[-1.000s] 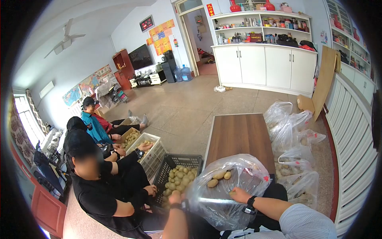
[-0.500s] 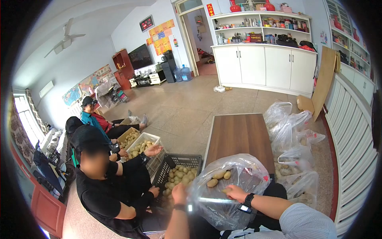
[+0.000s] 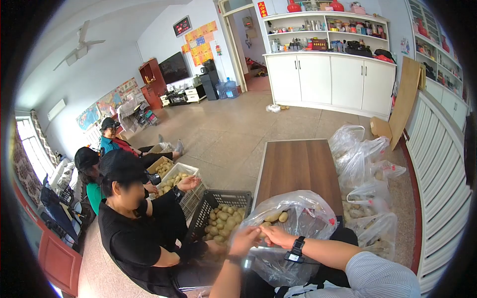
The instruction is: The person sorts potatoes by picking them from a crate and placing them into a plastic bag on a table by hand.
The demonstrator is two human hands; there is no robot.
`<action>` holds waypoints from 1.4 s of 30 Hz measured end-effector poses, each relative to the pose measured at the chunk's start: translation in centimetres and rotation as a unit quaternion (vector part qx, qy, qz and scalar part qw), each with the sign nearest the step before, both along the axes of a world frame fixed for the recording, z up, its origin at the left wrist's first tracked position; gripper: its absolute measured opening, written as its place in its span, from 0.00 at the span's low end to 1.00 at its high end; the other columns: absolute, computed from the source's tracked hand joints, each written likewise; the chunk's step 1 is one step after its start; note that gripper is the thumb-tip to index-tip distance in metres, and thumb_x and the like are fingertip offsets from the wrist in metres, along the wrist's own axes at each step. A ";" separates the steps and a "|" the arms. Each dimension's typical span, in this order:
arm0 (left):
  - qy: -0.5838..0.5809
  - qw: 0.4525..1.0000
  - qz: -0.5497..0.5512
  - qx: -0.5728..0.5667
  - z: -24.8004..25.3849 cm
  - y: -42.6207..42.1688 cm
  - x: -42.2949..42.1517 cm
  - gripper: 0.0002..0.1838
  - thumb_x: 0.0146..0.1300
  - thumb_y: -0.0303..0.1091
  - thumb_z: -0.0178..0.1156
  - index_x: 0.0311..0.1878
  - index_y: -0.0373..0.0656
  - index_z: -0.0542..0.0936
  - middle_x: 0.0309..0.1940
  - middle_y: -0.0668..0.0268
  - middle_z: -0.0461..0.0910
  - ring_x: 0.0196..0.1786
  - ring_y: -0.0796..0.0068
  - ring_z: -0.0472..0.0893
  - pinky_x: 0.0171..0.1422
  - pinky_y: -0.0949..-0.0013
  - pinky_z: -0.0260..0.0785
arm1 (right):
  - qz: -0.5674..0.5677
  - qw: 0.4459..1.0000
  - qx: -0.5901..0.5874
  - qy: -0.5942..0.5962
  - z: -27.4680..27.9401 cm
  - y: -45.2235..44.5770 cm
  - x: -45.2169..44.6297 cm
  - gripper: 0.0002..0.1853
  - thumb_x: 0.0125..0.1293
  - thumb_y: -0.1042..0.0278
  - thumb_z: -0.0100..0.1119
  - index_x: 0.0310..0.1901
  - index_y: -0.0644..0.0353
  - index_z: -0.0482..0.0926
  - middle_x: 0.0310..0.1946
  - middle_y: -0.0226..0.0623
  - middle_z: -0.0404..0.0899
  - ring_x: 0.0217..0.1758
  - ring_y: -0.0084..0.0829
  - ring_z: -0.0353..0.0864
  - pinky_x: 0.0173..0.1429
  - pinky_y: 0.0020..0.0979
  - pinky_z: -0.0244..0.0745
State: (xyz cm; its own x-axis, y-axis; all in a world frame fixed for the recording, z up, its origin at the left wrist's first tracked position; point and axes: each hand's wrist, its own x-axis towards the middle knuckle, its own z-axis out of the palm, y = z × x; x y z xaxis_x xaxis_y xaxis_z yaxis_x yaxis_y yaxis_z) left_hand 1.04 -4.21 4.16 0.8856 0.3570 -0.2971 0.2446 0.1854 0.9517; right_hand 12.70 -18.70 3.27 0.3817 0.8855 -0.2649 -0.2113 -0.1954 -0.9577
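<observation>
The left hand (image 3: pixel 243 242) has moved from beside the black crate (image 3: pixel 233 198) to meet the right hand (image 3: pixel 278 237) over the clear bag (image 3: pixel 318 223). Their fingertips are bent close together; I cannot tell what they grip. At least two potatoes (image 3: pixel 283 217) show in the bag, at the near end of the brown table (image 3: pixel 298 164). The hands cover some of it. Three boxes on the left hold more potatoes, too many to count: the black crate, one white crate (image 3: pixel 193 199) and, farther off, one cardboard box (image 3: pixel 155 163).
</observation>
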 end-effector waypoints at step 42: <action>0.012 0.857 0.281 0.431 -24.9 18.4 -4.6 0.20 0.61 0.46 0.64 0.40 0.35 0.81 0.38 0.47 0.81 0.45 0.46 0.81 0.49 0.54 0.73 | -0.018 0.785 -0.290 -0.547 -7.6 -3.0 13.4 0.30 0.56 0.57 0.65 0.58 0.62 0.69 0.51 0.51 0.80 0.55 0.49 0.80 0.57 0.49 0.74</action>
State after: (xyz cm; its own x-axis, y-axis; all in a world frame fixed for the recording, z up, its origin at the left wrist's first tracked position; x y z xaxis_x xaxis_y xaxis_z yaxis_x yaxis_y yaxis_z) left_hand -3.55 14.21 -20.76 0.4982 0.8220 0.2758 0.3692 -0.4890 0.7903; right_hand 26.09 -21.74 -4.28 0.6843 0.7200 -0.1153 0.6604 -0.6790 -0.3207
